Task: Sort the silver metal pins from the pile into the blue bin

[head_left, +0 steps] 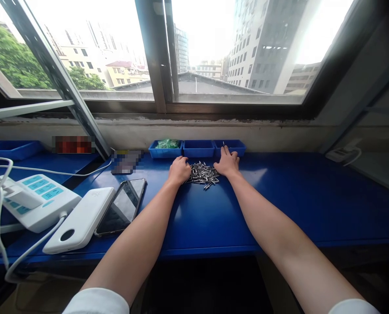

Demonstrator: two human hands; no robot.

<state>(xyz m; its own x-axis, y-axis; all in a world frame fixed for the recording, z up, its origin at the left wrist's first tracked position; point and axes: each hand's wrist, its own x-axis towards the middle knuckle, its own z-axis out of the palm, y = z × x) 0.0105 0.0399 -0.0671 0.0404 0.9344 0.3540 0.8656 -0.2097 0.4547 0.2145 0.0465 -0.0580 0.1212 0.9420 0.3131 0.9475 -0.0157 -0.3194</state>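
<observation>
A loose pile of short, thin silvery metal pins [203, 173], perhaps screwdriver bits, lies on the blue table. At its left edge is my left hand [180, 170], fingers curled together; whatever they may hold is hidden. My right hand [228, 161] reaches over the front of the right blue bin [240, 148], its thumb side near the pile's right edge. One slim pin [223, 143] sticks up at its fingertips and seems to be pinched there. Beside that bin stand a middle blue bin [199, 151] and a left blue bin [166, 152] holding green crinkled plastic [167, 143].
To the left lie a dark phone [122, 207], a white power bank [79, 220] and a white power strip [45, 200] with trailing cables. A metal shelf post [83, 113] slants up behind them. The window wall [279, 133] closes off the back.
</observation>
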